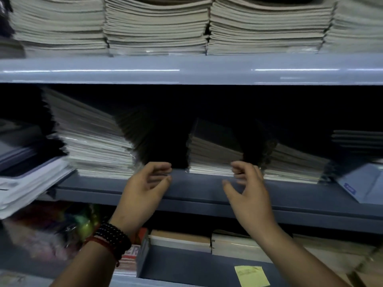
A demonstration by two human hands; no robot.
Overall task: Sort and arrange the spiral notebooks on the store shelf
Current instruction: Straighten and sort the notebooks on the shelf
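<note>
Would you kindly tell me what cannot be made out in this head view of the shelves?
All in the head view:
- Middle shelf, back: lost in shadow.
- Middle stack: only page edges show, so any spirals are unseen.
- Sticky note: writing too small.
- Bottom-left goods: motion-blurred.
- Right hand: blur hides whether it touches the stack.
- Top stacks: cut off by the upper edge.

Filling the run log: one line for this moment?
left hand open, empty | right hand open, at small notebook stack | middle shelf

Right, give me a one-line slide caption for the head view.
The left hand and right hand, both open, reach toward a short notebook stack on the middle shelf.
</note>
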